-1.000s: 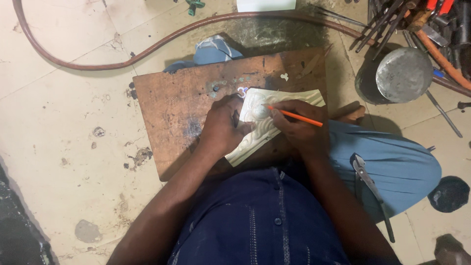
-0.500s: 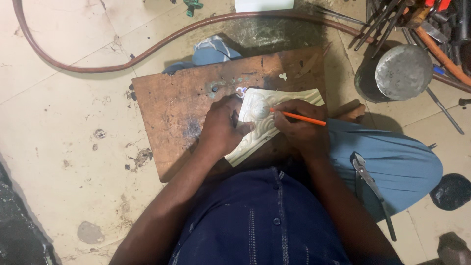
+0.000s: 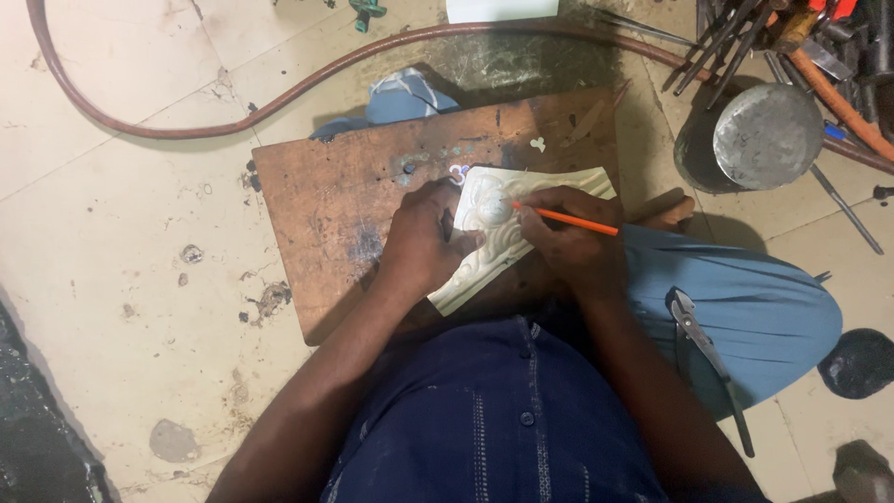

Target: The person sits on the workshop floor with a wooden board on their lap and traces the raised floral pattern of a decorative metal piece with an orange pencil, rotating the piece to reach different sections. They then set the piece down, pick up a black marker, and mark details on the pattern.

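Note:
A pale embossed metal sheet (image 3: 521, 200) with a raised scroll pattern lies on a worn wooden board (image 3: 345, 205) on the floor. My left hand (image 3: 424, 242) presses down on the sheet's left part. My right hand (image 3: 573, 247) grips an orange pencil (image 3: 568, 220) whose tip touches the raised round boss near the sheet's middle. My forearms and dark blue shirt fill the lower frame.
A reddish hose (image 3: 233, 107) curves across the tiled floor behind the board. A round metal tin (image 3: 764, 135) and several rods and tools stand at the upper right. Pliers (image 3: 703, 349) rest on my blue trouser leg (image 3: 754, 307). A dark stone (image 3: 857, 363) lies at right.
The view has shifted slightly. Both hands stay on the sheet, with the pencil tip moving only a little over the embossed pattern.

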The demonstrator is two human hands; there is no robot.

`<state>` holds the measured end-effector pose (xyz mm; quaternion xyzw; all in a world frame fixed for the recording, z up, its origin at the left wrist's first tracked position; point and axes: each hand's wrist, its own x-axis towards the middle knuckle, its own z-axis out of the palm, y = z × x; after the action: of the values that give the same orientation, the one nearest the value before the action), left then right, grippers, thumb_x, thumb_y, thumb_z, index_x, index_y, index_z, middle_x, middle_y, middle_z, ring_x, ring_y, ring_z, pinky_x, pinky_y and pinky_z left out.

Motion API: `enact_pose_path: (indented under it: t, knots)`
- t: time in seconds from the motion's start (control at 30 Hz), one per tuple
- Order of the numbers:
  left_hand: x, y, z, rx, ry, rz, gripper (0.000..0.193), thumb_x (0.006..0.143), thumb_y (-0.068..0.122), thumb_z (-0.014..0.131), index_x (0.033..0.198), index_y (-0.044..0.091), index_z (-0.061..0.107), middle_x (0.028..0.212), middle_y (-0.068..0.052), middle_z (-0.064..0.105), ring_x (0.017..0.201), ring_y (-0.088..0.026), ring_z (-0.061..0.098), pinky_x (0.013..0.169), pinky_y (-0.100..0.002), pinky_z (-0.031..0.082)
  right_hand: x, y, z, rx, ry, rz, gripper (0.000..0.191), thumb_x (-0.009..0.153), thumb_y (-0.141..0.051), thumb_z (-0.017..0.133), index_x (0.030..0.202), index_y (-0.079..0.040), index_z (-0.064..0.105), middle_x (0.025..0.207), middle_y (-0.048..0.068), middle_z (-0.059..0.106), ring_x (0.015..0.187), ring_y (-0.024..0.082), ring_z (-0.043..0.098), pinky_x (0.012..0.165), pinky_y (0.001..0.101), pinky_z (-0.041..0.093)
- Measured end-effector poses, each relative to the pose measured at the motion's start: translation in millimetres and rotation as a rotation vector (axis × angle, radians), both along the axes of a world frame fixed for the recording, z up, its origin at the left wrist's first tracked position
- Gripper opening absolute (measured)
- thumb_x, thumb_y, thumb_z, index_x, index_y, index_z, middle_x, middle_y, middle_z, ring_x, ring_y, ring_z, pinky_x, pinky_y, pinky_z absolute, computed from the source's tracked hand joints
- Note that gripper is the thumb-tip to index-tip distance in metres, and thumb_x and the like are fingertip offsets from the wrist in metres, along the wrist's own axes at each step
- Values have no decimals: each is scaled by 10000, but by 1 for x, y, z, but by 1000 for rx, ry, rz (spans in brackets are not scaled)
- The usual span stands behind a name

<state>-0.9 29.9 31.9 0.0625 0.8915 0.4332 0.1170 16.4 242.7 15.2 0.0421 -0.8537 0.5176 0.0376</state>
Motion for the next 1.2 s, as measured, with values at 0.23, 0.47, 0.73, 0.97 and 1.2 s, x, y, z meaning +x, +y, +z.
enact_pose_path:
  t: [0.23,0.47,0.73,0.97,1.2]
  knots:
    - [1,0,0,19,16,1,336,710,158,879,907,30,637,847,-120,609,712,-287,598,671,-427,485,-1,0,2,6,28,23,75,878,-101,754,924,-43,740,902,69,765,787,156,749,720,281,588]
    - [1,-1,0,-14,-16,-2,341,718,162,881,890,26,620,829,-129,600,696,-296,587,662,-430,475,0,0,1,46,19,14,87,887,-105,757,950,-45,754,916,78,772,791,160,748,734,292,585]
    - [-1,-3,-6,27,109,-20,395,700,164,889,992,42,654,991,-155,644,863,-340,625,764,-439,503,0,5,-12,-107,-168,-47,159,875,-146,780,994,-42,763,964,88,771,881,172,730,807,298,574]
    - [2,-2,-12,-14,-49,14,424,707,153,903,984,15,613,990,-150,655,873,-356,654,784,-449,518,-1,4,-16,3,-92,38,155,932,-159,784,1038,-46,771,980,86,769,887,168,736,810,295,576]
    - [-4,1,-3,-59,-106,0,397,726,149,903,1011,31,653,972,-136,657,767,-302,648,730,-427,516,-6,1,-3,4,-37,94,128,961,-126,763,1060,-49,785,965,79,780,852,147,751,781,276,587]
